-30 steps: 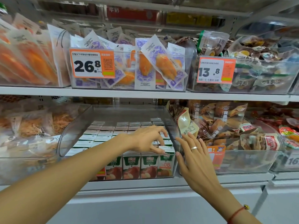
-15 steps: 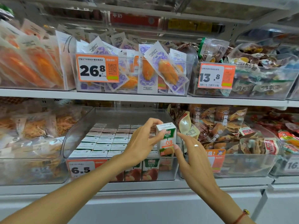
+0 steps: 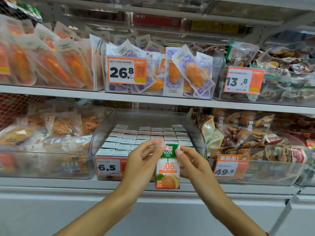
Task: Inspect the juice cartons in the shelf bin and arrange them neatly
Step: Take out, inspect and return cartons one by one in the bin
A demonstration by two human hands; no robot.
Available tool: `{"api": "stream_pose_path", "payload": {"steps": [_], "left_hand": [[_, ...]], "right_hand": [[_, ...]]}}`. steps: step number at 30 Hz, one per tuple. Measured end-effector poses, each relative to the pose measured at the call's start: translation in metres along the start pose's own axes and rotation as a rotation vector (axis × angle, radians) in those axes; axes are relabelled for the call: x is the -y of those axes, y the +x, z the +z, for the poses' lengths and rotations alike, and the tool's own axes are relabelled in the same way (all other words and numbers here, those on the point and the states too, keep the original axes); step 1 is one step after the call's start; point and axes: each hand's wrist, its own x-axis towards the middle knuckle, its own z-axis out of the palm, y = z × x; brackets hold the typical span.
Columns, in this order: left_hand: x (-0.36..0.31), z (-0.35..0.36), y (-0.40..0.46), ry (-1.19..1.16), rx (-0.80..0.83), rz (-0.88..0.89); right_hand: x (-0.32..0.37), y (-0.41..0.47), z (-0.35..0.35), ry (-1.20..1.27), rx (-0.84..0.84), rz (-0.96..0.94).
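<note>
A small juice carton (image 3: pixel 167 167), green on top with an orange fruit picture below, is held upright in front of the clear shelf bin (image 3: pixel 102 133). My left hand (image 3: pixel 141 166) grips its left side and top corner. My right hand (image 3: pixel 190 166) pinches its right side and top. Behind it, several rows of juice cartons (image 3: pixel 146 135) stand in the bin with their white tops showing. A 6.5 price tag (image 3: pixel 109 166) sticks to the bin's front wall.
Clear bins of snack bags flank the juice bin, the right one (image 3: pixel 255 174) tagged 49.8. The shelf above (image 3: pixel 153 101) carries bins of packets tagged 26.8 and 13.8. A white shelf edge (image 3: pixel 68 184) runs below the bins.
My left hand lifted one carton out of the bin's front right corner and brought it toward me. My right hand closed on its other side.
</note>
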Motion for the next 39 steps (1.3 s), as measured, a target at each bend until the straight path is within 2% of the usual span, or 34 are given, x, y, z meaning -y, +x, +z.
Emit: {"api": "stream_pose_path", "payload": {"steps": [8, 13, 19, 23, 27, 30, 35, 39], "left_hand": [[0.029, -0.01, 0.0, -0.007, 0.02, -0.122], [0.044, -0.009, -0.004, 0.108, 0.078, -0.071], [0.042, -0.019, 0.0, 0.107, 0.034, -0.088], [0.04, -0.023, 0.003, 0.101, 0.023, -0.187], [0.04, -0.023, 0.0, 0.091, 0.089, -0.237], [0.042, -0.024, -0.001, 0.104, 0.196, -0.174], [0.041, -0.027, 0.004, 0.167, 0.339, 0.014], [0.04, -0.028, 0.008, 0.206, 0.353, 0.115]], "right_hand": [[-0.013, 0.005, 0.011, -0.01, -0.051, 0.045], [-0.018, 0.008, 0.01, -0.005, -0.114, 0.03], [-0.02, -0.002, 0.013, -0.197, 0.074, 0.006], [-0.022, -0.007, 0.016, -0.352, 0.07, -0.069], [-0.024, -0.009, 0.014, -0.392, 0.093, -0.121], [-0.023, -0.008, 0.01, -0.358, 0.106, -0.148], [-0.009, -0.005, 0.0, -0.036, 0.04, -0.141], [-0.007, -0.007, -0.004, -0.013, 0.017, -0.18]]}}
